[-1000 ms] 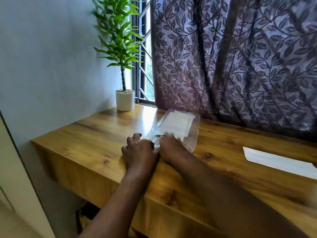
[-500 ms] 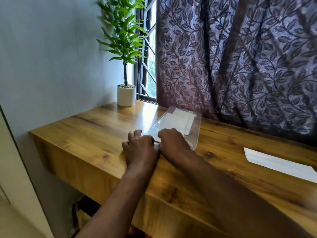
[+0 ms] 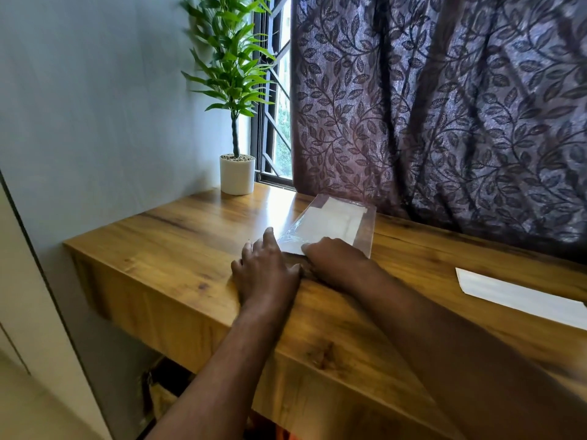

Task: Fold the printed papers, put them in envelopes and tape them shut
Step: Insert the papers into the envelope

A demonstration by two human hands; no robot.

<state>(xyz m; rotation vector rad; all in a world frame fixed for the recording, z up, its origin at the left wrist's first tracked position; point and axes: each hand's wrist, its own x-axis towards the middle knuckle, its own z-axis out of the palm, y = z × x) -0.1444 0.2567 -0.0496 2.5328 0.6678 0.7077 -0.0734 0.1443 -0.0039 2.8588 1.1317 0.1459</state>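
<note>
Clear envelope (image 3: 330,222), left hand (image 3: 266,274) flat beside it, right hand (image 3: 340,265) pressing it

Daylight comes in through the window (image 3: 279,122) strip beside the curtain (image 3: 444,106), which blocks most of it and looks dim. A white glare patch lies on the worktop (image 3: 190,249) below the window, and the clear envelope (image 3: 333,220) shines at its near left corner. The wall (image 3: 95,106) is evenly, coolly lit. Straight lines bow toward the edges, and the lower right corner is smeared and soft.
</note>
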